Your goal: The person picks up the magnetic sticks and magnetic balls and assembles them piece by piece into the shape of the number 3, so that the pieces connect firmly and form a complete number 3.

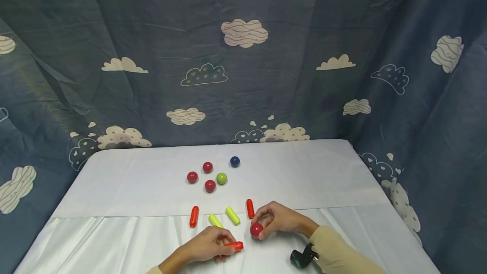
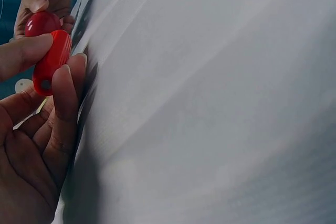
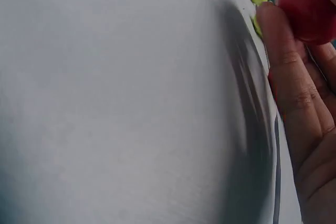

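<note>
My left hand (image 1: pixel 211 243) pinches a red plastic stick (image 2: pixel 51 62) with a small hole in its end, between thumb and fingers. Close by on the right, my right hand (image 1: pixel 279 219) holds a glossy red ball (image 1: pixel 256 230) between thumb and fingertips. In the left wrist view the ball (image 2: pixel 42 23) shows just beyond the stick. Ahead of the hands lie two yellow-green sticks (image 1: pixel 233 215), one partly behind the left hand. A red stick (image 1: pixel 194 216) lies to their left, and another red stick (image 1: pixel 250 208) is right by the right hand's fingers.
Farther back on the white-covered table (image 1: pixel 304 172) are several red balls (image 1: pixel 210 186), a green ball (image 1: pixel 221 178) and a blue ball (image 1: pixel 235 162). A dark cloud-patterned curtain (image 1: pixel 266 79) hangs behind. A black device (image 1: pixel 302 258) is at the right sleeve.
</note>
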`<action>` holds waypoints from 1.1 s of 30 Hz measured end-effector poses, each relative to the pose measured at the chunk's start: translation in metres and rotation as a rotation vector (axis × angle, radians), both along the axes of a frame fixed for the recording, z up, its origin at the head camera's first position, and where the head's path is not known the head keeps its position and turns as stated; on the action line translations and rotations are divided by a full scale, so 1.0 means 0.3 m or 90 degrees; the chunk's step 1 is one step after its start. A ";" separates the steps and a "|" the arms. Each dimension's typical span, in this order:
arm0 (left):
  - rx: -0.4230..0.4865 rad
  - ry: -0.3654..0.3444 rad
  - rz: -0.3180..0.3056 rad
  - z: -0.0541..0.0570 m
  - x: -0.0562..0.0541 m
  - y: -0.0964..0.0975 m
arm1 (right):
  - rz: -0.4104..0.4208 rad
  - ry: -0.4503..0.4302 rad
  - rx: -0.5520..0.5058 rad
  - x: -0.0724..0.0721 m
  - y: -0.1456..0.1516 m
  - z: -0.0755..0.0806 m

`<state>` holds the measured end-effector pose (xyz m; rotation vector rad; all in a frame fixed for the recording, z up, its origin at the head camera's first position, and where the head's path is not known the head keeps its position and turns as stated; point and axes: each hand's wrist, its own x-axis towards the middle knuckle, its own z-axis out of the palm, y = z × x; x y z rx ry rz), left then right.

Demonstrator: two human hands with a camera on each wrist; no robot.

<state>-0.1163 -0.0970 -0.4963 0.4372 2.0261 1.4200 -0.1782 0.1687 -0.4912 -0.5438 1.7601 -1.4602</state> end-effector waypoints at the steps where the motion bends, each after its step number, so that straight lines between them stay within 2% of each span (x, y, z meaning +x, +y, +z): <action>1: 0.000 0.000 0.000 -0.001 0.000 0.000 | 0.008 0.009 0.008 0.000 -0.002 -0.002; 9: 0.000 -0.001 0.003 -0.003 -0.004 0.004 | 0.068 0.076 0.022 0.006 -0.024 -0.005; 15: -0.001 -0.010 0.004 -0.005 -0.003 0.005 | 0.084 0.092 0.025 0.013 -0.045 -0.006; 25: 0.010 -0.015 0.001 -0.011 -0.002 0.001 | 0.100 0.098 0.037 0.008 -0.068 -0.019; 29: 0.009 -0.017 0.001 -0.010 -0.003 0.000 | 0.123 0.088 0.022 0.006 -0.075 -0.025; 33: 0.015 -0.019 -0.001 -0.009 -0.006 0.003 | 0.123 0.076 0.030 0.002 -0.079 -0.023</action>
